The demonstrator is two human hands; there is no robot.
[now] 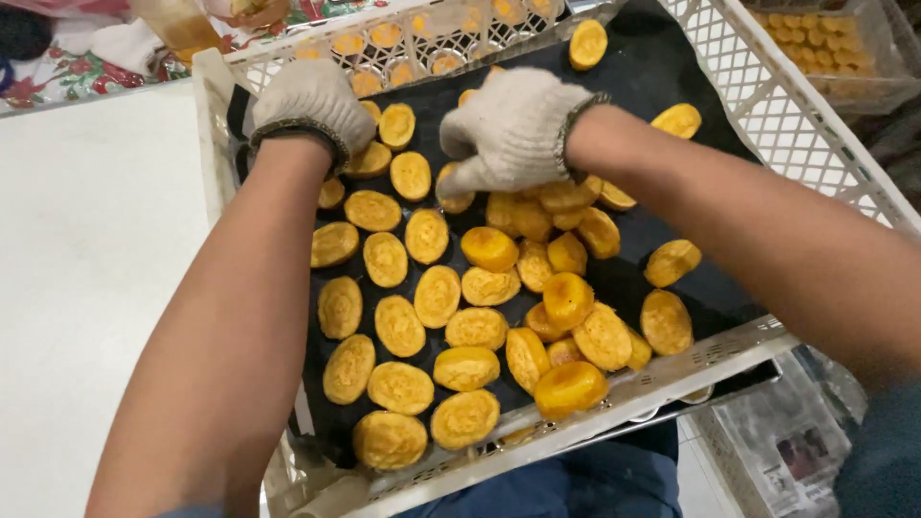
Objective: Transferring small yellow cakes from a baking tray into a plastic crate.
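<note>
Over a white slatted crate [825,144] lined with black cloth [662,77], golden oval cakes [436,294] lie in rows. Gloved left hand [312,101] rests curled among them; gloved right hand [513,125] pinches one cake [453,197] near the middle.

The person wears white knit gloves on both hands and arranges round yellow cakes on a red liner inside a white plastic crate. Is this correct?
Not quite: the liner is black, not red, as the head view shows. The rest holds: both the left hand and right hand wear white knit gloves, over yellow cakes in a white plastic crate.
</note>
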